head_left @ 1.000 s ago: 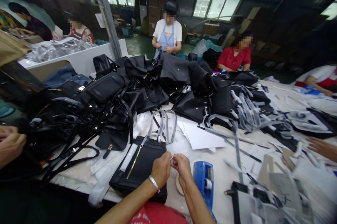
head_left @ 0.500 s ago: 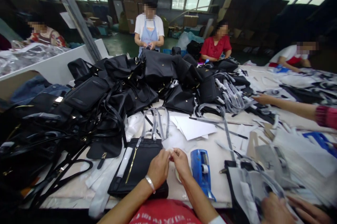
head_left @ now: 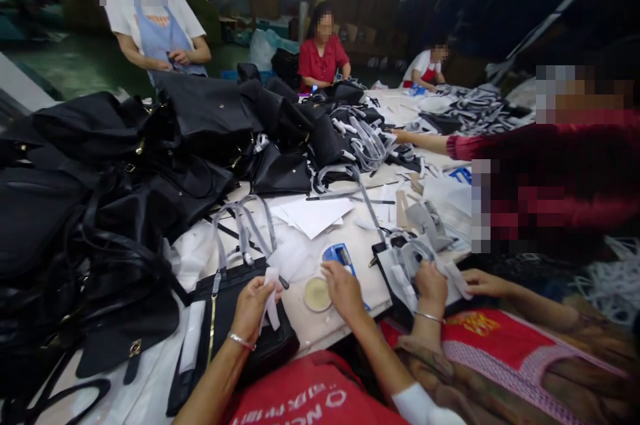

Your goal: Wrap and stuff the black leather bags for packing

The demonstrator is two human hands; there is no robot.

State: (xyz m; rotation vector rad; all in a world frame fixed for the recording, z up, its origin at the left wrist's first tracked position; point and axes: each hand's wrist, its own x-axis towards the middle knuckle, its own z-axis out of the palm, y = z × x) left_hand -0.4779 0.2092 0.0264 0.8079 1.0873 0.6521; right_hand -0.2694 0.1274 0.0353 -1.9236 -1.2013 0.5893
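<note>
A black bag (head_left: 235, 305) with a gold zipper and grey-wrapped handles lies in front of me. Over its right side, my left hand (head_left: 256, 302) pinches a white strip (head_left: 271, 302) of thin, soft-looking wrap, its end hanging down. My right hand (head_left: 344, 288) is at the blue tape dispenser (head_left: 341, 256), partly covering it. Its fingers are bent together at the dispenser's near-left end; whatever they pinch is too small to make out. Beside that hand lies a pale yellowish tape roll (head_left: 317, 294). A white wrapped piece (head_left: 193, 335) lies along the bag's left side.
Black bags (head_left: 210, 112) are heaped at left and centre. White sheets (head_left: 315, 212) lie behind the dispenser. At right, a co-worker's hands (head_left: 433, 288) handle another bag (head_left: 395, 272); another person's arm (head_left: 425, 143) reaches across the table. More people work farther back.
My view has swung right. My hands, together before, are now apart: the left holds a white strip over the bag, the right has moved to the tape dispenser.
</note>
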